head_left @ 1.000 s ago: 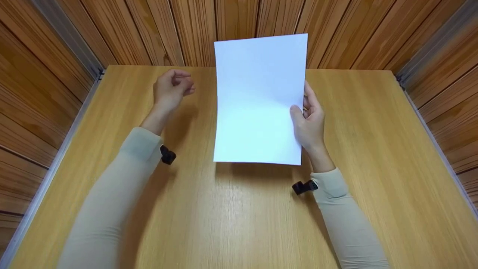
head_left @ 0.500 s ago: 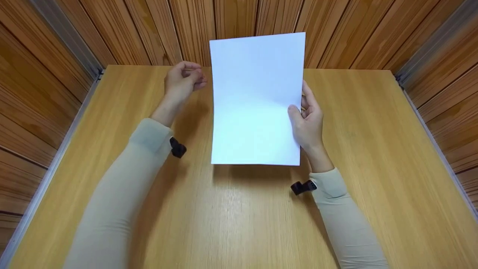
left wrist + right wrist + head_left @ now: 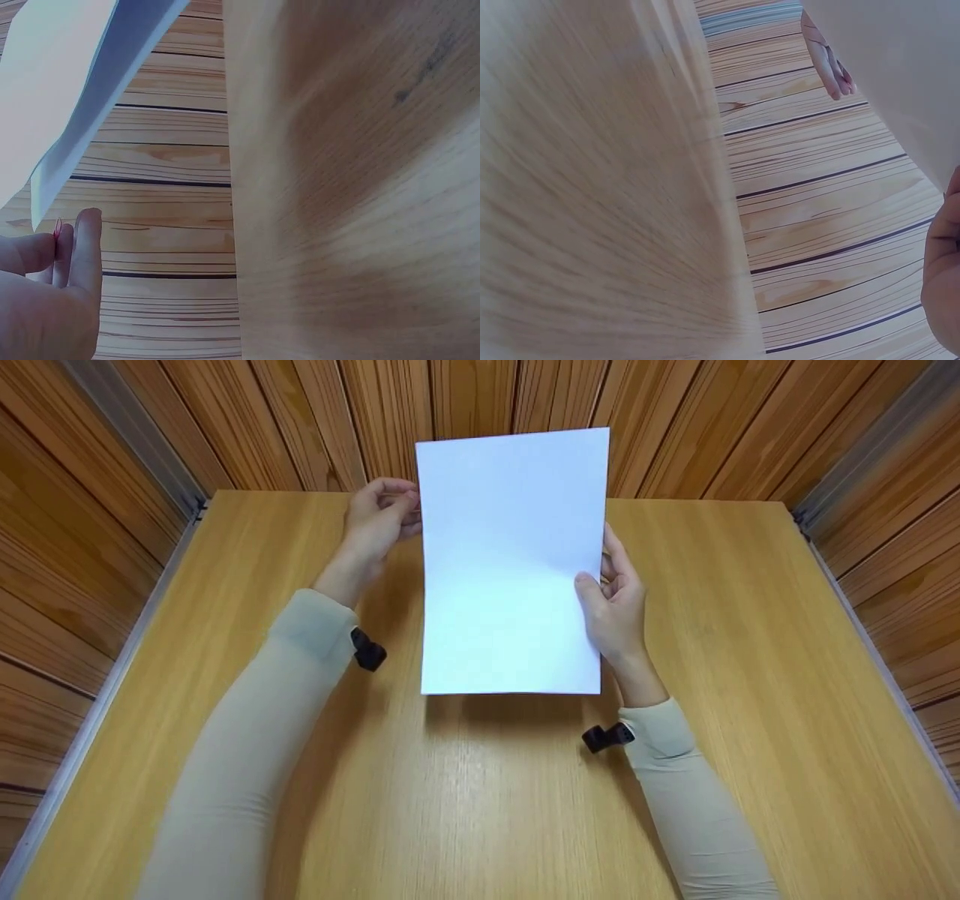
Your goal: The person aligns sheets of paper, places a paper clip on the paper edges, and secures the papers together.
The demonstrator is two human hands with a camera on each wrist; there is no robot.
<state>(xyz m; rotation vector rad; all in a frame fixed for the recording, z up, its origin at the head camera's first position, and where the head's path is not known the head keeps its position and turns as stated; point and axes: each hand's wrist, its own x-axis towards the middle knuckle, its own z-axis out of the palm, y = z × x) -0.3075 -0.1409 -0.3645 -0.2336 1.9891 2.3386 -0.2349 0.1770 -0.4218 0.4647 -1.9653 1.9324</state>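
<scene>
White sheets of paper (image 3: 502, 562) stand upright above the table. In the left wrist view at least two layers, a front sheet (image 3: 52, 67) and a darker one behind, spread apart at the edge. My right hand (image 3: 619, 611) grips their right edge, thumb in front and fingers behind. Near the upper left edge is my left hand (image 3: 375, 525), thumb and fingers pinching a small red paper clip (image 3: 58, 227). Only the clip's looped end shows, just below a paper corner. Whether the clip touches the paper I cannot tell.
The light wooden table (image 3: 480, 810) lies under both hands. A wall of wooden planks (image 3: 300, 420) rises behind it, with more plank walls left and right. Small black cameras (image 3: 369, 649) sit on both wrists.
My left hand has moved right and slightly up, reaching the paper's left edge with the paper clip. The paper and my right hand have shifted slightly left.
</scene>
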